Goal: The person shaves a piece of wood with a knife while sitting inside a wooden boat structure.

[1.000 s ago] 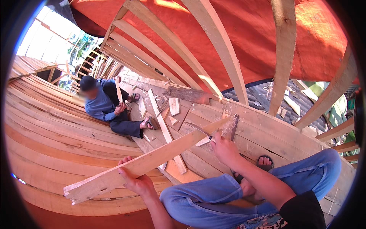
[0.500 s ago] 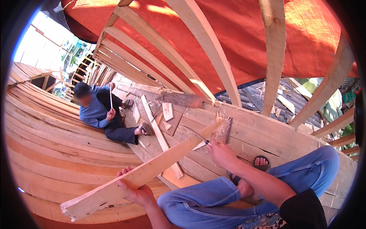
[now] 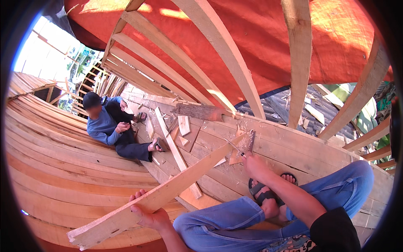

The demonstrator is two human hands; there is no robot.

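My left hand (image 3: pixel 153 216) is closed around a long, pale wooden plank (image 3: pixel 176 187), its thumb lying on the near face. The plank slants up from the lower left, and its far tip points toward a dark-edged piece (image 3: pixel 251 142) on the boards. My right hand (image 3: pixel 255 165) grips a knife (image 3: pixel 234 145) whose narrow blade crosses the plank close to that tip. The fingers hide most of the handle. Whether the edge touches the wood I cannot tell.
A person in blue (image 3: pixel 103 124) sits at the left on the curved planking (image 3: pixel 75 168). Wood offcuts (image 3: pixel 184 124), shavings and a long pale strip (image 3: pixel 170 138) lie on the boards. Upright curved ribs (image 3: pixel 299 63) stand before an orange tarp (image 3: pixel 268 38). My sandalled feet (image 3: pixel 268 195) are near.
My right hand and the knife have shifted right and slightly down, toward the plank's far tip. My left hand stays in place. The other person's hands have lowered, and their raised strip no longer shows upright.
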